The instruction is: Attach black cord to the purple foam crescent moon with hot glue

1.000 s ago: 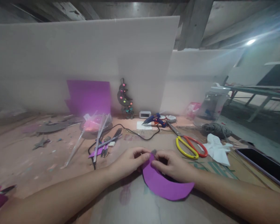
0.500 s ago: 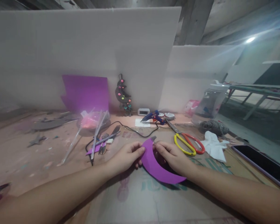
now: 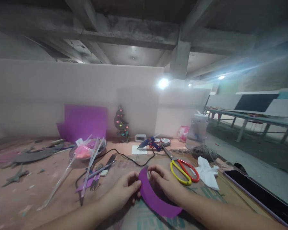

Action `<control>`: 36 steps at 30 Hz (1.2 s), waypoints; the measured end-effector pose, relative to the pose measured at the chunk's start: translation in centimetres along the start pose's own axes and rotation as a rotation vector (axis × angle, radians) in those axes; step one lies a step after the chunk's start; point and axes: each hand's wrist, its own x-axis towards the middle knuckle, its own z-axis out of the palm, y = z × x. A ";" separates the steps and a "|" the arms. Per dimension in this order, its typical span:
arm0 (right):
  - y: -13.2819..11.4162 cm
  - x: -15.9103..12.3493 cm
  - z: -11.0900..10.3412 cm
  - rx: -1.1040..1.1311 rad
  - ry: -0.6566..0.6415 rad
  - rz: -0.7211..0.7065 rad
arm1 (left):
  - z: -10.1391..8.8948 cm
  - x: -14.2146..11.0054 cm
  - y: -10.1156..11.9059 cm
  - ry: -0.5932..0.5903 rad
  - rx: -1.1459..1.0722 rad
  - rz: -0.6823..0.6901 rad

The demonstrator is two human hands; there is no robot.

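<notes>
A purple foam crescent (image 3: pixel 151 196) lies on the table in front of me. My left hand (image 3: pixel 123 191) pinches its left edge near the upper tip, fingers closed on it. My right hand (image 3: pixel 166 182) is curled over the inner curve of the same crescent, fingertips at the upper tip. What sits under the right fingertips is too small to make out.
Scissors with yellow and red handles (image 3: pixel 181 166) lie right of my hands, beside white cloth (image 3: pixel 207 172) and a dark tablet (image 3: pixel 261 197). A blue glue gun (image 3: pixel 149 143) with its black cord, glue sticks (image 3: pixel 91 163), a purple foam sheet (image 3: pixel 84 122) and a decorated moon (image 3: pixel 120 123) stand behind.
The camera has tilted upward, so the table and hands sit lower in view. The crescent has turned from broad and flat-facing to a narrower curve. Both hands stay on it.
</notes>
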 end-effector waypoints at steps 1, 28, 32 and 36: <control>-0.1 -0.1 0.1 -0.012 -0.015 0.009 | 0.0 0.0 0.0 -0.004 -0.002 0.010; -2.0 -0.8 0.3 0.000 -0.060 0.021 | 0.2 -0.7 1.3 0.105 0.008 -0.082; -2.4 -0.9 0.1 -0.040 -0.024 0.021 | -0.2 -1.0 2.0 0.081 0.036 -0.073; -2.3 -1.0 0.0 -0.100 -0.052 0.029 | -0.5 -1.0 2.2 0.059 0.215 -0.055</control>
